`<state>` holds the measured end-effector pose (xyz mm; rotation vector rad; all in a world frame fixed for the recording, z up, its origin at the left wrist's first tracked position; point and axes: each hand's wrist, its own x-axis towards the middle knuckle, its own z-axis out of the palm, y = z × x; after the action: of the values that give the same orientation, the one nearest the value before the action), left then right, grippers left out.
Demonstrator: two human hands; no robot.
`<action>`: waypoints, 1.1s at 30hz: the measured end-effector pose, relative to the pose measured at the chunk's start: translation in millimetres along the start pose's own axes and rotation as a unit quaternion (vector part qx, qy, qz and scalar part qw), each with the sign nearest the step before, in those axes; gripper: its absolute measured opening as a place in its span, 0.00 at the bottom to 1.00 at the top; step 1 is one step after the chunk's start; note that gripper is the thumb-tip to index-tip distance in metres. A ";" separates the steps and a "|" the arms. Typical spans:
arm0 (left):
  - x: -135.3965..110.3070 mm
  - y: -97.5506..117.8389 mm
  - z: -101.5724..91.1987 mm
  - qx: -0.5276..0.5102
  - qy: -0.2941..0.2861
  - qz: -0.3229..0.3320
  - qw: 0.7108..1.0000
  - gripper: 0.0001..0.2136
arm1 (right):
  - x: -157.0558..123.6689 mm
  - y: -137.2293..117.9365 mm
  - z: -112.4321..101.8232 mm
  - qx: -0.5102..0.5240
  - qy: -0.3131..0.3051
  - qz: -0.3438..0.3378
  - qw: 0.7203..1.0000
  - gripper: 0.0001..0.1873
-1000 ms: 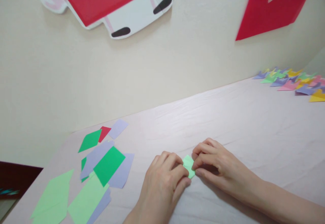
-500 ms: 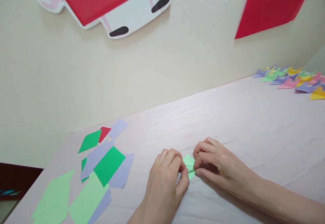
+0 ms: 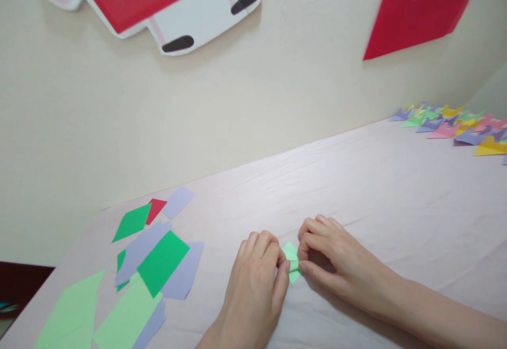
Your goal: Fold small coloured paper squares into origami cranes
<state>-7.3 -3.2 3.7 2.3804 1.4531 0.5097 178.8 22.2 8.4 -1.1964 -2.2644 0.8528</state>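
I see the folded green paper (image 3: 292, 262) on the cloth (image 3: 356, 180), left hand (image 3: 255, 283) pinching its nine-o'clock edge, right hand (image 3: 336, 251) pinching its three-o'clock edge; uneven pulling between them could skew or tear it.

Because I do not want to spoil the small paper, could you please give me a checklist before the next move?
1. Left grip on the left side of the small light green paper: ok.
2. Right grip on its right side: ok.
3. Loose sheets apart from both: ok.
4. Colourful folded pieces out of the way: ok.
5. Folds aligned: cannot tell, partly covered.
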 end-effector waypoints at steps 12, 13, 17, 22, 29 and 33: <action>6.6 2.6 14.1 0.136 0.026 -0.009 0.990 0.08 | 1.5 -0.6 3.9 -0.032 0.010 0.013 0.999 0.09; 6.7 3.0 15.0 0.150 0.028 -0.008 0.988 0.08 | 1.9 -0.6 4.0 -0.036 0.011 0.013 0.999 0.09; 7.0 5.0 16.3 0.182 0.031 -0.005 0.983 0.08 | 4.1 0.1 4.1 -0.044 0.009 0.013 0.999 0.09; 7.4 6.7 15.5 0.197 0.031 -0.002 0.980 0.09 | 5.2 0.8 4.3 -0.051 0.009 0.011 0.999 0.09; 8.4 6.9 17.3 0.196 0.017 -0.016 0.980 0.09 | 2.2 2.0 4.7 -0.057 0.011 -0.006 0.998 0.09; 8.5 6.8 18.4 0.188 0.018 -0.018 0.982 0.09 | 0.1 5.5 3.0 -0.026 0.012 -0.016 0.999 0.11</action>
<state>9.9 0.1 -8.5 2.6320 1.7360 0.2897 180.0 23.7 2.4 -1.1828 -2.2928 0.7691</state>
